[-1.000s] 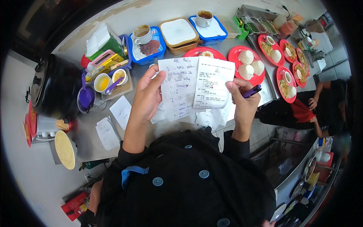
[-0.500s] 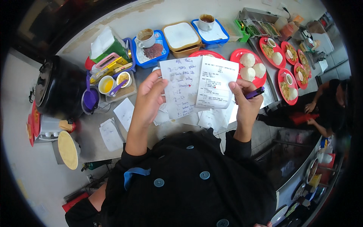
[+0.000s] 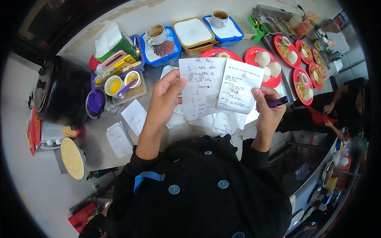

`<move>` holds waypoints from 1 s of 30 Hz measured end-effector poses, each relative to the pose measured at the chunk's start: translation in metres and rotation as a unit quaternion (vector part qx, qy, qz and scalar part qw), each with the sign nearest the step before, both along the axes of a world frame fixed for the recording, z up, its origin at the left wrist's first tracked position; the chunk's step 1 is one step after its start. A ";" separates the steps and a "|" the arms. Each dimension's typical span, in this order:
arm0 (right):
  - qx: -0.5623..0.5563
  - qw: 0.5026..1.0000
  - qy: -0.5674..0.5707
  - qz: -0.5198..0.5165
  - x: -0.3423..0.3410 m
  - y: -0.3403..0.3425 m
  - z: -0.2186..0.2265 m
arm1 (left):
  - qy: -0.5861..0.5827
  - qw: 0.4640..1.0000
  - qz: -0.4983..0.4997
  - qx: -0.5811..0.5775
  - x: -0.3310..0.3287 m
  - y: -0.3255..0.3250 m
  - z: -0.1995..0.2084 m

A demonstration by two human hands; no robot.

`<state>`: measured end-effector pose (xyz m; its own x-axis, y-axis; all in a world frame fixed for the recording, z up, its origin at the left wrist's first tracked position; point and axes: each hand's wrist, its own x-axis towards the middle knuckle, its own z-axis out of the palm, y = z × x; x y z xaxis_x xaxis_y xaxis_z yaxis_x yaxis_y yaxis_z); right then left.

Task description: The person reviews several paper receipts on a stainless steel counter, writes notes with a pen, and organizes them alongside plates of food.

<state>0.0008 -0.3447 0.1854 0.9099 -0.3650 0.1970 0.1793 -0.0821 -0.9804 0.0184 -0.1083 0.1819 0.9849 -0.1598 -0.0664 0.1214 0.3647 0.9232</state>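
A white handwritten sheet (image 3: 196,99) is held up over the steel counter, its left edge pinched by my left hand (image 3: 166,97). My right hand (image 3: 268,109) grips a printed receipt (image 3: 240,85) by its right edge, thumb on the front. The receipt overlaps the right part of the sheet. A dark purple pen (image 3: 279,102) sticks out to the right between my right fingers. Beneath and behind the held papers lie more loose white sheets (image 3: 230,123). Left of my left wrist are a single paper (image 3: 134,116) and a small paper stack (image 3: 119,139).
Red plates with rice mounds (image 3: 262,59) and red plates of food (image 3: 303,85) stand beyond my right hand. Lidded tubs (image 3: 193,32) line the wall. A black pot (image 3: 59,91) and purple ladle (image 3: 94,102) are left. Another person (image 3: 337,107) is at the right.
Both my hands and the held papers have shifted slightly right in the picture. The receipt is tilted a little more clockwise. At the lower left, another person's arm has moved lower.
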 end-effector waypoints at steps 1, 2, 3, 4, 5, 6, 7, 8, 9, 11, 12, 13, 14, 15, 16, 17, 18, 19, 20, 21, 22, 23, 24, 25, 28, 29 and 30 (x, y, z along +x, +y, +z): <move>0.004 1.000 -0.010 0.002 0.000 0.000 -0.001 | -0.002 1.000 0.003 0.003 -0.001 0.000 0.000; 0.007 1.000 -0.019 0.004 0.000 0.000 -0.002 | -0.004 1.000 0.003 0.002 -0.001 -0.001 0.000; 0.012 1.000 -0.028 0.007 0.000 0.000 -0.004 | -0.004 1.000 0.003 0.003 -0.002 -0.001 0.000; 0.012 0.999 -0.031 0.009 0.000 0.001 -0.005 | -0.005 1.000 0.004 0.004 -0.002 -0.002 0.000; 0.012 0.999 -0.033 0.010 0.000 0.000 -0.005 | -0.005 1.000 0.002 0.003 -0.002 -0.003 0.000; 0.014 0.999 -0.034 0.012 0.000 0.001 -0.005 | -0.003 1.000 0.001 0.003 -0.003 -0.004 0.001; 0.013 0.999 -0.027 0.017 -0.001 0.001 -0.005 | -0.002 1.000 -0.001 0.003 -0.004 -0.004 0.001; 0.012 1.000 -0.020 0.021 -0.001 0.001 -0.003 | -0.003 1.000 0.003 0.003 -0.004 -0.005 0.001; 0.012 1.000 -0.012 0.023 -0.002 0.000 -0.003 | -0.003 1.000 0.004 0.004 -0.005 -0.007 0.002; 0.025 0.999 -0.016 0.027 -0.002 -0.001 -0.004 | 0.001 1.000 0.002 0.010 -0.004 -0.009 0.003; 0.030 0.999 -0.017 0.031 -0.002 -0.001 -0.004 | 0.005 1.000 0.001 0.014 -0.004 -0.009 0.003; 0.033 0.999 -0.016 0.030 -0.002 -0.003 -0.005 | 0.008 1.000 -0.001 0.017 -0.004 -0.009 0.003; 0.035 0.999 -0.015 0.029 -0.003 -0.004 -0.006 | 0.009 1.000 -0.003 0.015 -0.004 -0.010 0.003; 0.041 0.999 -0.016 0.028 -0.002 -0.004 -0.008 | 0.007 1.000 -0.005 0.016 -0.004 -0.011 0.005; 0.034 0.999 -0.010 0.027 -0.001 -0.005 -0.007 | 0.006 1.000 -0.008 0.017 -0.004 -0.011 0.006; 0.027 0.999 -0.004 0.025 -0.001 -0.005 -0.005 | 0.007 1.000 -0.004 0.017 -0.003 -0.012 0.007; 0.020 1.000 0.003 0.022 -0.001 -0.006 -0.004 | 0.009 1.000 -0.003 0.015 -0.004 -0.013 0.007; 0.027 0.999 0.001 0.025 -0.001 -0.006 -0.005 | 0.010 1.000 -0.001 0.014 -0.003 -0.015 0.007; 0.034 0.999 -0.001 0.027 0.000 -0.006 -0.006 | 0.007 1.000 -0.005 0.014 -0.003 -0.015 0.007; 0.037 0.999 -0.001 0.030 0.000 -0.007 -0.006 | 0.005 1.000 -0.009 0.009 -0.003 -0.015 0.006; 0.040 0.999 0.000 0.029 0.000 -0.007 -0.005 | 0.003 1.000 -0.012 0.005 -0.002 -0.015 0.005; 0.043 0.999 0.002 0.028 0.000 -0.006 -0.005 | 0.003 1.000 -0.016 0.003 -0.002 -0.016 0.006; 0.046 0.999 0.003 0.029 -0.001 -0.006 -0.004 | 0.002 1.000 -0.018 0.000 -0.001 -0.016 0.007; 0.042 0.999 0.004 0.026 -0.001 -0.007 -0.004 | 0.001 1.000 -0.019 -0.003 -0.001 -0.016 0.007; 0.038 0.999 0.008 0.019 0.000 -0.008 -0.006 | 0.001 1.000 -0.022 -0.007 0.000 -0.015 0.006; 0.039 0.999 0.010 0.017 0.000 -0.007 -0.006 | 0.000 1.000 -0.019 -0.003 0.000 -0.015 0.007; 0.039 0.999 0.013 0.015 0.000 -0.007 -0.006 | -0.001 1.000 -0.016 -0.002 0.000 -0.014 0.007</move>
